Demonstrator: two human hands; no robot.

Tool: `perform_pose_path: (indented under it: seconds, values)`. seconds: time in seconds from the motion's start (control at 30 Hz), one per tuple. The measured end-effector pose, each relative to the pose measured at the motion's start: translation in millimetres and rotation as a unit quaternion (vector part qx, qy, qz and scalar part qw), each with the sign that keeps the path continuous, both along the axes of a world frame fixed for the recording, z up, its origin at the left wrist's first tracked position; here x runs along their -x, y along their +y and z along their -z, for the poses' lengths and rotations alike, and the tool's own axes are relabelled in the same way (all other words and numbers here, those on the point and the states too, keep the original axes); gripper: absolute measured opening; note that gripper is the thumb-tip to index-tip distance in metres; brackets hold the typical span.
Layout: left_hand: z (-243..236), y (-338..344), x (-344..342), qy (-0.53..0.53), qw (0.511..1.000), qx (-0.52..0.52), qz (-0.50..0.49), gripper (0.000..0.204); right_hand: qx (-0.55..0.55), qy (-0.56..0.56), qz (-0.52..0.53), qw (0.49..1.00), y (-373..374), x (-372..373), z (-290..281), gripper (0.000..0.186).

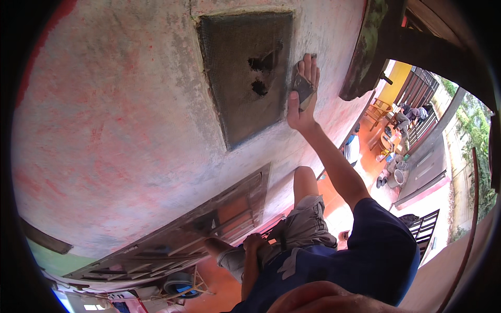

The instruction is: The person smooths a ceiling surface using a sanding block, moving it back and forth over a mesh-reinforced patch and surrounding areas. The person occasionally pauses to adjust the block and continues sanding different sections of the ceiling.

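Note:
My right hand (302, 107) is raised against the stained pink-white wall (115, 104), closed on a dark grey sanding pad (302, 87) that it presses to the surface. Just left of it is a recessed vent (235, 68) covered in dark mesh with two torn holes. My left hand (253, 241) is low by my lap and shorts, fingers curled; what it holds, if anything, is hidden. A barred wooden window (167, 237) runs along the wall below.
A dark beam (433, 52) overhangs the right. Far below on an orange floor (368, 151) are a seated person (402, 122), another partly hidden person (352, 143), a wooden chair (378, 112), a small table and buckets (399, 177). A dark basin (175, 286) sits lower left.

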State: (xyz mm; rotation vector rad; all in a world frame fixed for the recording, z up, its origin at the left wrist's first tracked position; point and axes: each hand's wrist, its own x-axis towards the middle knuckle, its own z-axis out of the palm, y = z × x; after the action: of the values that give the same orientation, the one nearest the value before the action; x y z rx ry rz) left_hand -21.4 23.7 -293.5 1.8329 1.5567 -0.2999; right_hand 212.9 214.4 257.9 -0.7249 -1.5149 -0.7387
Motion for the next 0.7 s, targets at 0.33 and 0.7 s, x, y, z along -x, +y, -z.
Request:
perform_pose_path:
  seconds: [0.33, 0.7]
  values:
    - [-4.7, 1.0, -1.8, 0.009, 0.998, 0.028, -0.046, 0.051, -0.058, 0.020, 0.015, 0.998, 54.6, -32.6, -76.8, 0.060]
    - [3.3, 1.0, 1.2, 0.040, 0.998, 0.002, 0.039, 0.052, 0.024, 0.144, -0.009, 0.989, 49.1, -87.5, -11.7, 0.059]
